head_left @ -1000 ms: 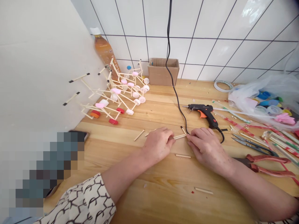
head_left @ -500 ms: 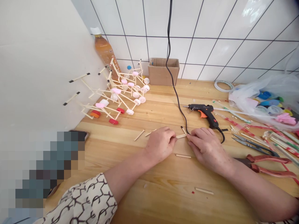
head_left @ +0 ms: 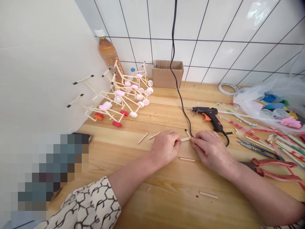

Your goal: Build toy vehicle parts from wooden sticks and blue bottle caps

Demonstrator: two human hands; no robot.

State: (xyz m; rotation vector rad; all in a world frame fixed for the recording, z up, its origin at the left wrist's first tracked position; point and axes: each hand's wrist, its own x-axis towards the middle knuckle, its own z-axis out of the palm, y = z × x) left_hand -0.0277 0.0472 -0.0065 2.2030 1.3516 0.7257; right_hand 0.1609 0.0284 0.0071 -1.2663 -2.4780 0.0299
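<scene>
My left hand (head_left: pixel 166 145) is closed, its thumb and fingers pinching the left end of a thin wooden stick (head_left: pixel 185 139). At the stick's other end, my right hand (head_left: pixel 209 149) pinches where the pieces meet. A short stick with a black tip (head_left: pixel 187 132) slants up from that meeting point. Just below the hands, a loose wooden stick (head_left: pixel 187 159) lies on the table, and another stick (head_left: pixel 208 194) rests nearer to me. Left of my left hand are two more short sticks, one of them (head_left: pixel 143 138) lying at a slant. My fingers partly hide the joint.
A black glue gun (head_left: pixel 209 115) lies beyond my right hand, its cord hanging down the wall. Snips (head_left: pixel 259 148) and red-handled pliers (head_left: pixel 274 163) are at right, near a plastic bag (head_left: pixel 257 95) of caps. Stick frames with cap wheels (head_left: pixel 120 93), a bottle (head_left: pixel 109 52) and a cardboard box (head_left: pixel 167 76) stand behind.
Both hands hold nearly the same pose on the sticks. The view has shifted slightly, and the loose stick beside my left hand shows more fully.
</scene>
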